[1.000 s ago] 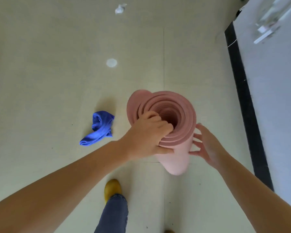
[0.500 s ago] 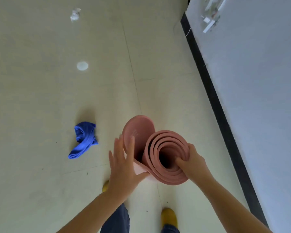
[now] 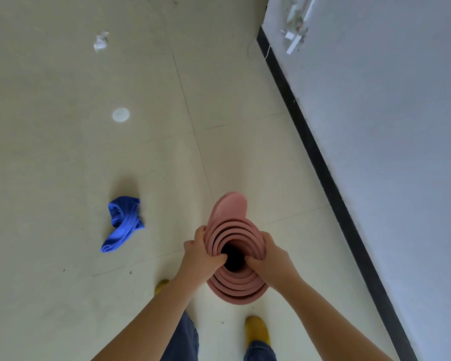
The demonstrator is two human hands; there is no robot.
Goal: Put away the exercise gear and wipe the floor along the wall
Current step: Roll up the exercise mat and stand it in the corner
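The rolled pink mat [image 3: 235, 267] stands on end above the pale floor [image 3: 63, 178], gripped at its top by both hands: left hand [image 3: 199, 256] and right hand [image 3: 270, 259], thumbs hooked inside. A blue cloth [image 3: 124, 222] lies nearby to the left.

Premises: a bare indoor room, home or small exercise space; which of the two cannot be told. Floor [image 3: 63, 157] laid in large pale cream tiles with thin joints. Wall [image 3: 388, 126] plain, light grey, finished with a black skirting strip [image 3: 323, 168]. White fittings [image 3: 294, 37] fixed on the wall, too blurred to identify. Loose items on the floor: crumpled white paper [image 3: 100, 41], a blue cloth [image 3: 124, 222], a small white disc [image 3: 120, 115]. A rolled pink exercise mat [image 3: 236, 256] points to exercise use.
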